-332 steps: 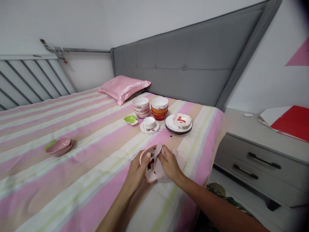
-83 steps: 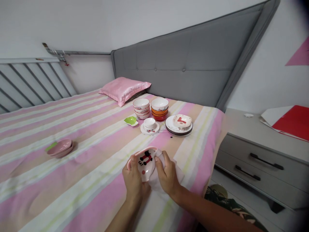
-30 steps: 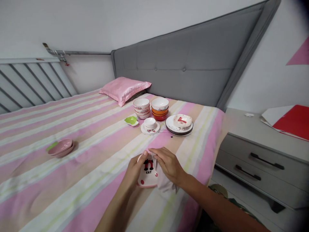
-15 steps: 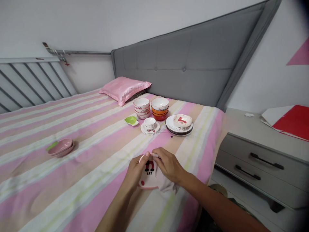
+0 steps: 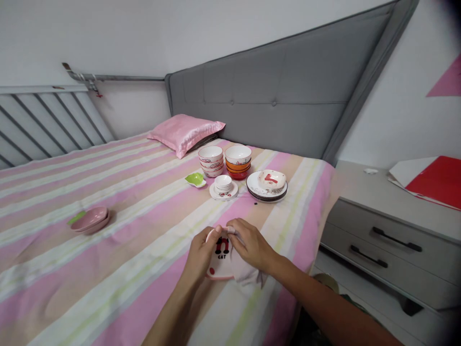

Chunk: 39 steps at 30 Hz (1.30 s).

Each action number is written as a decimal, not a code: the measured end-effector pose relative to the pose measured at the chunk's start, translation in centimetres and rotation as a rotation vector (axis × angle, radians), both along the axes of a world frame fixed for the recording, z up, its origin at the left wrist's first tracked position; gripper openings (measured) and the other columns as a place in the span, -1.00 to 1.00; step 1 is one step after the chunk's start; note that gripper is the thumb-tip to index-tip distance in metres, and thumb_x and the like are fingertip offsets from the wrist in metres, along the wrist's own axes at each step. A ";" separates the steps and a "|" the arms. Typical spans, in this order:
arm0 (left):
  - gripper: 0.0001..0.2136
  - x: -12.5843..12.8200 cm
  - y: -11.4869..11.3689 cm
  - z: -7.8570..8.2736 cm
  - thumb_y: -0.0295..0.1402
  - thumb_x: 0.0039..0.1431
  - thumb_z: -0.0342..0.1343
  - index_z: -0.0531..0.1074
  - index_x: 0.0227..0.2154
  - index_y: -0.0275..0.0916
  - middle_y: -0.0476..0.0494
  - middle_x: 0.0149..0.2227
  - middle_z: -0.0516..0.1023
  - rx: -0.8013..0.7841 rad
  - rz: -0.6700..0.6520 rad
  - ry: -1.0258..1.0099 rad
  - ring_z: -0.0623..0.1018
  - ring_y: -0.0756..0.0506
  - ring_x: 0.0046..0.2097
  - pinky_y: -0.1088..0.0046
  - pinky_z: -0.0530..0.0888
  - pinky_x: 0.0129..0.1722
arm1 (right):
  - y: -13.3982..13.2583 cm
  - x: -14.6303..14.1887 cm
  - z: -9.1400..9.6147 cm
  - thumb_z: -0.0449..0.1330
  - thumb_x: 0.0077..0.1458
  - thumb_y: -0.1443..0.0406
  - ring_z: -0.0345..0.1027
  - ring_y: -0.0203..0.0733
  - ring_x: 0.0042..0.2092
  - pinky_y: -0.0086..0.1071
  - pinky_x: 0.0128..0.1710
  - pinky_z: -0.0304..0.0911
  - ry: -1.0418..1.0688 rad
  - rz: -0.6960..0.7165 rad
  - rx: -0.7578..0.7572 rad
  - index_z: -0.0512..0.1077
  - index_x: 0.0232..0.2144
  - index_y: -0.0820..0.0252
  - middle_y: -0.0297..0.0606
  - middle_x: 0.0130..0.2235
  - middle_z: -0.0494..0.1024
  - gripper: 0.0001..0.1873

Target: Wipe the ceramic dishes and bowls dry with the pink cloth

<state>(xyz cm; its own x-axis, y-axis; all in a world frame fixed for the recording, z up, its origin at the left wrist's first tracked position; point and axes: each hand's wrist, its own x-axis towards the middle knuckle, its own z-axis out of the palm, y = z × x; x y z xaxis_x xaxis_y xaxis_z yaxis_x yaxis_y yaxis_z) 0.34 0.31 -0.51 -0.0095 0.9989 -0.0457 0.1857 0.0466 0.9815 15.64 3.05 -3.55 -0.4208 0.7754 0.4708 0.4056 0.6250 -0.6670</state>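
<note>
My left hand [image 5: 200,252] grips the left side of a white dish [image 5: 220,269] with a pink rim, its thumb on the upper edge. The dish bears a red and black figure and the word CAT. In my right hand [image 5: 250,244] is a pale pink cloth [image 5: 248,271], pinched over the dish's far rim. The cloth hangs down over the dish's right part and hides it. Both hands are just above the striped bedsheet.
Beyond my hands stand white bowls [image 5: 211,154], orange bowls [image 5: 238,168], small white dishes [image 5: 224,181], a green leaf dish [image 5: 195,179] and stacked plates [image 5: 254,181]. Pink dishes [image 5: 91,220] lie left. A pillow [image 5: 185,130], headboard [image 5: 259,91] and nightstand [image 5: 370,192] surround them.
My right hand and the cloth have shifted very slightly along the dish's far rim. My left hand keeps its hold, and the dishes on the bed stay in place.
</note>
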 end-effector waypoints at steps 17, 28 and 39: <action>-0.57 -0.5 0.2 -0.7 0.05 0.00 0.05 0.45 -0.45 -0.29 -0.07 -0.50 0.47 -0.006 0.147 -0.112 0.42 -0.06 -0.45 0.46 0.32 -0.46 | -0.4 -0.5 0.0 -0.08 0.17 0.33 0.26 -0.21 -0.44 -0.43 -0.46 0.08 0.035 -0.122 -0.122 0.17 -0.29 0.12 -0.39 -0.48 0.31 -0.95; -0.47 0.6 -0.5 0.2 0.12 -0.04 0.03 0.48 -0.30 -0.30 -0.10 -0.48 0.51 -0.004 0.304 -0.241 0.46 -0.09 -0.47 0.45 0.36 -0.52 | -1.4 -1.9 -1.1 -0.14 0.20 0.29 0.29 -0.18 -0.48 -0.39 -0.49 0.07 0.176 -0.204 -0.219 0.10 -0.33 0.10 -0.38 -0.51 0.32 -0.93; -0.52 1.0 -0.4 0.2 0.08 -0.03 0.06 0.45 -0.31 -0.30 -0.06 -0.50 0.50 0.027 0.501 -0.447 0.48 -0.05 -0.51 0.46 0.39 -0.54 | -2.3 -3.0 -1.3 -0.11 0.19 0.25 0.32 -0.17 -0.39 -0.35 -0.38 0.20 0.296 -0.201 -0.399 0.16 -0.32 0.12 -0.31 -0.44 0.39 -0.89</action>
<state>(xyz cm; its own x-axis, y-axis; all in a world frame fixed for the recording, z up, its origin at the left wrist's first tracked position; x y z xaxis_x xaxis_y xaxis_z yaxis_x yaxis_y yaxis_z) 1.37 -0.14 -0.27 -0.4585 0.8794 -0.1280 -0.2770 -0.0045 0.9609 12.59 0.71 -4.83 -0.1397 0.9699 0.1993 0.2493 0.2292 -0.9409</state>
